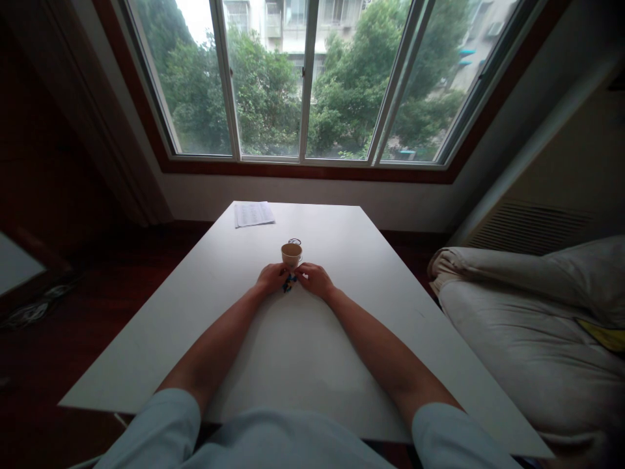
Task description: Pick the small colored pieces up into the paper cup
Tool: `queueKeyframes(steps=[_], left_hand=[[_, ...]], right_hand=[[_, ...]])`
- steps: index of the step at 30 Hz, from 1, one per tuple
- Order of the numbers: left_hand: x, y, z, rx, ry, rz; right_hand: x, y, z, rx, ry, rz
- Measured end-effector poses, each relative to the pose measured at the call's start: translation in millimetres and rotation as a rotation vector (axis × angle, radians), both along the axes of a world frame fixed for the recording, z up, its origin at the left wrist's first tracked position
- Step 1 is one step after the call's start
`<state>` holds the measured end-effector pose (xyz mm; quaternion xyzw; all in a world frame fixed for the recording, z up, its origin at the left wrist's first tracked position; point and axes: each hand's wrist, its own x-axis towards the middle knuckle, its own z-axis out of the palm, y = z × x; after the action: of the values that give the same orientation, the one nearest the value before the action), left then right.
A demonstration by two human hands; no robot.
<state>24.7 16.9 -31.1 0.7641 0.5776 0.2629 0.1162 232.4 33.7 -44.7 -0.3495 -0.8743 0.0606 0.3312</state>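
Observation:
A light-coloured cup with a handle on its right side stands upright on the white table, its open mouth showing. My left hand is at the lower left of the cup, fingers curled in towards its base. From the other side, my right hand reaches in with bent, closed fingers close to the base and handle. Whether the fingertips press on the cup or pinch something small in front of it is too small to tell. Several small dark-blue pieces, some with lighter spots, lie between my hands.
Just behind the cup lies a thin ring-shaped item. Printed sheets of paper rest at the far left corner of the white table. A sofa with a pale cover stands along the right side, and a window is ahead.

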Motion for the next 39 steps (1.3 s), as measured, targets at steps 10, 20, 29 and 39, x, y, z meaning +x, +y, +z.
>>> queueKeyframes(steps=[10, 20, 29, 39], left_hand=[[-3, 2, -2.5, 0.006, 0.076, -0.021], [-7, 8, -5.9, 0.0, 0.018, -0.034], [-17, 15, -9.1, 0.021, 0.028, 0.04], [-19, 19, -15.0, 0.022, 0.033, 0.015]], right_hand=[[4, 11, -8, 0.001, -0.112, -0.073], [6, 12, -6, -0.05, -0.114, -0.008], [5, 7, 2, -0.043, -0.158, 0.098], [3, 10, -1, -0.044, -0.177, 0.072]])
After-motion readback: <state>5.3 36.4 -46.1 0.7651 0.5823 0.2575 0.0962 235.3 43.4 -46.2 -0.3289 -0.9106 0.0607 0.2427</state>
